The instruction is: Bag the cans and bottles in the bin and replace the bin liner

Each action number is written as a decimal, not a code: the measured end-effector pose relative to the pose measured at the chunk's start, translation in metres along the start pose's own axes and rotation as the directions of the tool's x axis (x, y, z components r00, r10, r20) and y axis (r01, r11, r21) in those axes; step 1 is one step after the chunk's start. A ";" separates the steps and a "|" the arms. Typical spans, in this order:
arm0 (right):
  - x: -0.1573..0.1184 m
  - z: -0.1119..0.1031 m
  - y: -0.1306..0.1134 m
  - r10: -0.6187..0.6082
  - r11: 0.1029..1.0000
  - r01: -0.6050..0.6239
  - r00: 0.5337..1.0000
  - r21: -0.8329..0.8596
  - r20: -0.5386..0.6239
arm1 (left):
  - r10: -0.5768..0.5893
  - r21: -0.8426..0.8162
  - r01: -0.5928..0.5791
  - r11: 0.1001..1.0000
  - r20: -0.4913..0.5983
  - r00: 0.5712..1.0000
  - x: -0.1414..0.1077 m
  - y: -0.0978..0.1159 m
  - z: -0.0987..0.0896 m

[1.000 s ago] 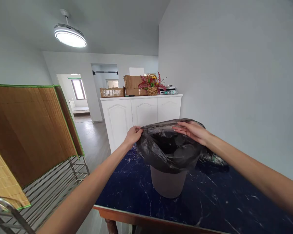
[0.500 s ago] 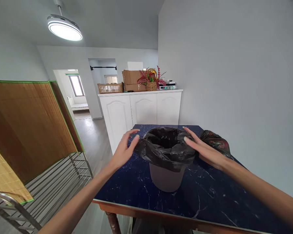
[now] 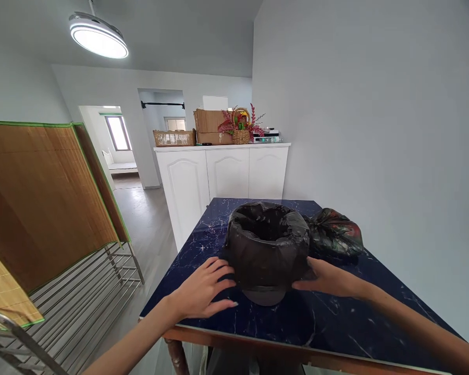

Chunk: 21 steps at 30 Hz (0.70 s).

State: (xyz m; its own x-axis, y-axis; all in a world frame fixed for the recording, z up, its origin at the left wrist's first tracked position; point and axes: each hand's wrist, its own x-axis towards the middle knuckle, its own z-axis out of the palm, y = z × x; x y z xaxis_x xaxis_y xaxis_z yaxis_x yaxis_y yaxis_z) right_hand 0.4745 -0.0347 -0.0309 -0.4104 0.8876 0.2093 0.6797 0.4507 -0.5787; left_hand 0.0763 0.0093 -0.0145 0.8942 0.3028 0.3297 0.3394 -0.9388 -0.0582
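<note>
A round bin [image 3: 263,297] stands upright on a dark blue marbled table [image 3: 219,317]. A black plastic bag [image 3: 268,260] lines it, folded over the rim and covering most of its outer wall. At the bin's left side is my left hand [image 3: 209,286], fingers spread, fingertips at the bag's lower edge. My right hand [image 3: 322,278] lies against the right side of the bag, thumb and fingers apart; some fingertips are hidden behind the bag. To the right of the bin sits a knotted, filled black bag [image 3: 336,234].
A white cabinet [image 3: 229,169] behind the table carries cardboard boxes [image 3: 211,126], a flower basket [image 3: 241,135] and small items. On the left stands a metal rack [image 3: 128,268] with a brown mat [image 3: 42,203] over it. A wall rises at right.
Both hands have moved down from the rim to the bin's lower sides. The bag's outer fold now hangs lower and lies smoother round the bin. The view has shifted slightly.
</note>
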 end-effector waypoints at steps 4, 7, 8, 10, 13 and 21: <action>-0.021 -0.016 -0.001 0.167 0.951 -0.196 0.977 -0.239 -0.136 | -0.182 -0.058 0.176 0.983 -0.110 0.977 -0.052 0.011 0.005; -0.026 -0.042 -0.035 0.045 0.912 -0.200 0.917 -0.357 -0.397 | -0.324 -0.098 0.312 0.945 -0.146 0.935 -0.083 0.009 0.015; -0.024 -0.051 -0.051 -0.030 0.917 -0.151 0.897 -0.369 -0.442 | -0.372 -0.108 0.360 0.927 -0.132 0.919 -0.089 0.005 0.021; -0.013 -0.063 -0.082 -0.164 0.920 -0.023 0.883 -0.391 -0.439 | -0.486 -0.128 0.473 0.872 -0.114 0.866 -0.094 -0.010 0.035; 0.012 -0.065 -0.109 -0.263 0.918 0.161 0.932 -0.362 -0.251 | -0.664 -0.174 0.643 0.746 -0.133 0.735 -0.091 -0.037 0.058; 0.021 -0.061 -0.104 -0.288 0.855 0.243 0.957 -0.459 -0.030 | -0.709 -0.144 0.694 0.705 -0.146 0.690 -0.102 -0.057 0.093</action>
State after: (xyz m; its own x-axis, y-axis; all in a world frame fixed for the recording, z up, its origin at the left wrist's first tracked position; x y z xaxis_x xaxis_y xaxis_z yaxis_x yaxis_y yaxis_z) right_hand 0.4325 -0.0574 0.0812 -0.5704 0.7227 0.3904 0.7603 0.6444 -0.0822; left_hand -0.0065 0.0469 -0.1323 0.3338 0.8506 0.4062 0.8178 -0.4756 0.3239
